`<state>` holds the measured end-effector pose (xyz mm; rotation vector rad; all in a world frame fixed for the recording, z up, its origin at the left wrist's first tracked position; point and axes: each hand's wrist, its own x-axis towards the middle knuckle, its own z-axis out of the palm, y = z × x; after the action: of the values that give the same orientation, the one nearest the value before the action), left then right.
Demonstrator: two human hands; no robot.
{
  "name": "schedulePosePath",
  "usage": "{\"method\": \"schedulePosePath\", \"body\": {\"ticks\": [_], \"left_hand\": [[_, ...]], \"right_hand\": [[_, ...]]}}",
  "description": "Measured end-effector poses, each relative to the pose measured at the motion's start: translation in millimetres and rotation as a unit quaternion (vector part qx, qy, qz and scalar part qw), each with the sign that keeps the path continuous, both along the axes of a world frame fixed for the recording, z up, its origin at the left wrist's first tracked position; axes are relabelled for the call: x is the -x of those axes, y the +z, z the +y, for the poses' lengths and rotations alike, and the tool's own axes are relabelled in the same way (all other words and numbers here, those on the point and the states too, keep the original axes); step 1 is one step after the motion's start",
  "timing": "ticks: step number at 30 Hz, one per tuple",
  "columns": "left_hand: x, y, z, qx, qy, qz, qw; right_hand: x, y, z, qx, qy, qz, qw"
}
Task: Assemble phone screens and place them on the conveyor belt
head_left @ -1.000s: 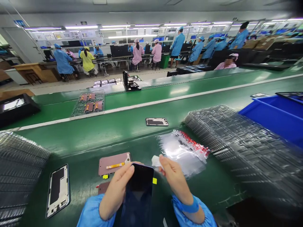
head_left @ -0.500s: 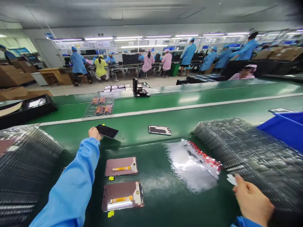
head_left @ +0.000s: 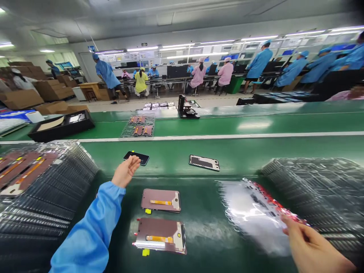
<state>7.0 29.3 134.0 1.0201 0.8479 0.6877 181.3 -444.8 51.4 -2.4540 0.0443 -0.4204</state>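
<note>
Dark-screened phone [head_left: 141, 158] lies on the green work surface [head_left: 204, 201], left of centre, overlapped by the loosely curled, unclosed fingers of my left hand [head_left: 126, 171]. At lower right, my right hand [head_left: 313, 244] meets the red-edged clear sheets [head_left: 253, 216]; whether its fingertips pinch one, I cannot tell.

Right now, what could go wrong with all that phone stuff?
The left hand is right by the dark phone, so it might bump it. The right hand is at the red edges of the clear sheets, which could slide apart. The blue sleeve is near the left tray stack; a knock might spill the panels on top.
</note>
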Motion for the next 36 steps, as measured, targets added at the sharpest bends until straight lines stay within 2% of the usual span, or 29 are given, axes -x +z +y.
{"method": "schedulePosePath", "body": {"ticks": [1, 3, 5, 7, 9, 11, 14, 17, 21, 24, 26, 29, 31, 34, 36], "left_hand": [[9, 3.4, -14, 0.026, -0.028, -0.018, 0.999], [24, 9.8, -40, 0.073, -0.081, -0.048, 0.993], [36, 14.2, -62, 0.110, -0.121, -0.066, 0.984], [44, 16.1, -76, 0.142, -0.145, -0.078, 0.976], [48, 15.8, -83, 0.174, -0.158, -0.093, 0.968], [50, 14.5, -84, 0.186, -0.158, -0.103, 0.964], [50, 13.7, -79, 0.153, -0.145, -0.085, 0.974], [45, 16.3, -71, 0.116, -0.124, -0.068, 0.983], [27, 21.0, -55, 0.051, -0.107, -0.049, 0.992], [-2, 17.5, -39, -0.025, -0.118, -0.018, 0.993], [-27, 8.5, -28, -0.083, -0.136, 0.018, 0.987], [-70, -14.5, -14, -0.168, -0.181, 0.094, 0.964], [-98, -32.8, -9, -0.224, -0.218, 0.137, 0.940], [-131, -57.3, -8, -0.309, -0.276, 0.173, 0.893], [-146, -68.7, -8, -0.361, -0.311, 0.187, 0.859]], "right_hand": [[9, 7.1, 15, -0.022, 0.040, 0.015, 0.999], [29, 20.6, 48, -0.050, 0.175, 0.002, 0.983], [49, 29.9, 83, -0.050, 0.344, -0.037, 0.937], [68, 33.0, 117, -0.010, 0.485, -0.092, 0.870], [85, 29.4, 147, 0.027, 0.560, -0.137, 0.817], [99, 20.1, 173, 0.047, 0.590, -0.157, 0.790], [115, 0.5, 206, 0.074, 0.611, -0.181, 0.767], [123, -16.3, 228, 0.089, 0.624, -0.204, 0.749], [127, -23.4, 235, 0.080, 0.640, -0.233, 0.728], [125, -19.6, 227, 0.043, 0.646, -0.254, 0.718], [120, -15.5, 221, 0.001, 0.641, -0.256, 0.723], [107, -9.2, 210, -0.082, 0.618, -0.232, 0.747], [95, -5.3, 203, -0.148, 0.586, -0.198, 0.771], [78, 0.5, 192, -0.255, 0.502, -0.118, 0.818], [68, 3.8, 186, -0.329, 0.450, -0.042, 0.829]]}}
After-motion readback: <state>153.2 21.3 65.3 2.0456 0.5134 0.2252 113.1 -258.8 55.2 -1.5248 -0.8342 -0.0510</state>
